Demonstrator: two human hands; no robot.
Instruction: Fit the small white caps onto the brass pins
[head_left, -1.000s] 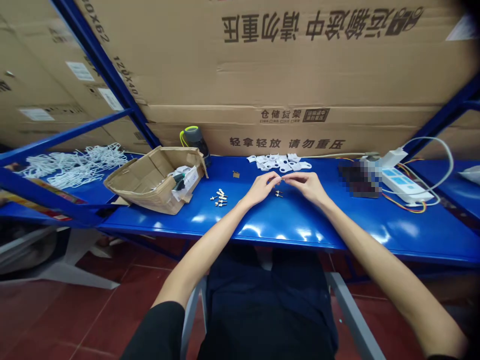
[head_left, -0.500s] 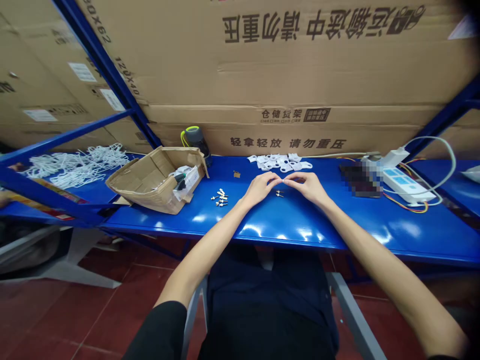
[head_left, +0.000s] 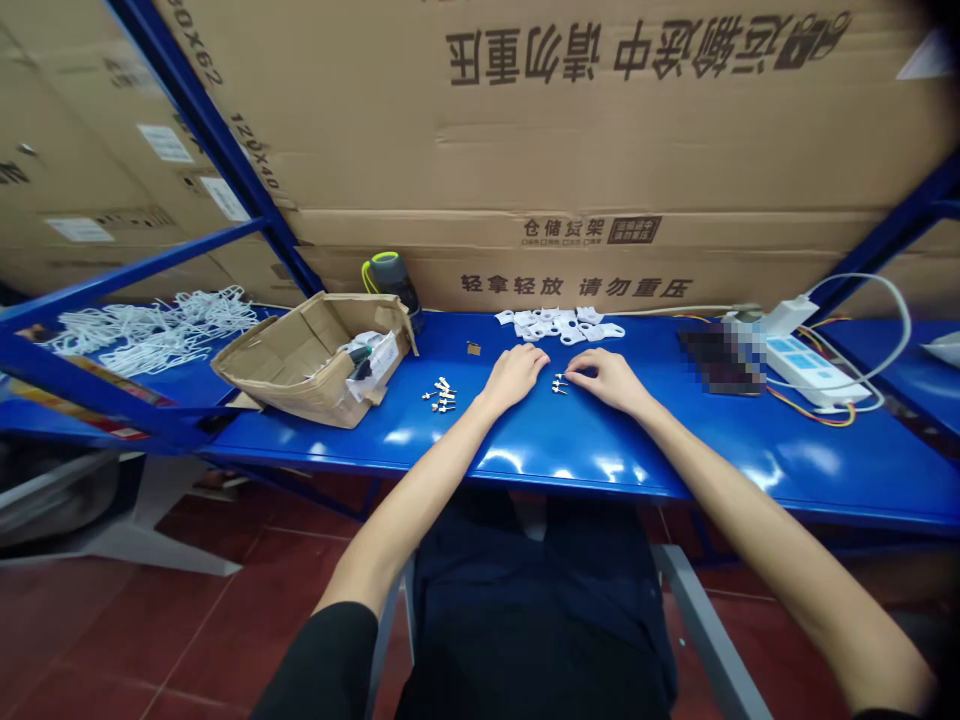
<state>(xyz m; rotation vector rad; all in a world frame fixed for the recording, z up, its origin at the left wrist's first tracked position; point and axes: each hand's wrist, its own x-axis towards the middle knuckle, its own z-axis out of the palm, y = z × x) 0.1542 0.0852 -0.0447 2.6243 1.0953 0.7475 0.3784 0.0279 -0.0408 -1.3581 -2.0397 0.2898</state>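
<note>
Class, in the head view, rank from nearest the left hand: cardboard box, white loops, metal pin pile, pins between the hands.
1. Pins between the hands, right of the left hand.
2. Metal pin pile, to its left.
3. Cardboard box, farther left.
4. White loops, far left.

The left hand [head_left: 516,378] and right hand [head_left: 609,382] rest on the bench [head_left: 600,450], with a few small metal pins [head_left: 559,384] between them. Left of the left hand lies a cluster of similar metal pins [head_left: 441,396], and beyond that sits an open cardboard box [head_left: 300,368] holding packets. A bottle [head_left: 391,282] stands just behind the box. Flat plastic pieces [head_left: 559,323] lie along the far edge, directly ahead of the hands. To the right are a pixelated object [head_left: 720,360] and then a power strip [head_left: 806,370]. Looped white cords [head_left: 150,335] lie on a shelf section far left. Stacked cartons [head_left: 570,130] stand behind the bench.
</note>
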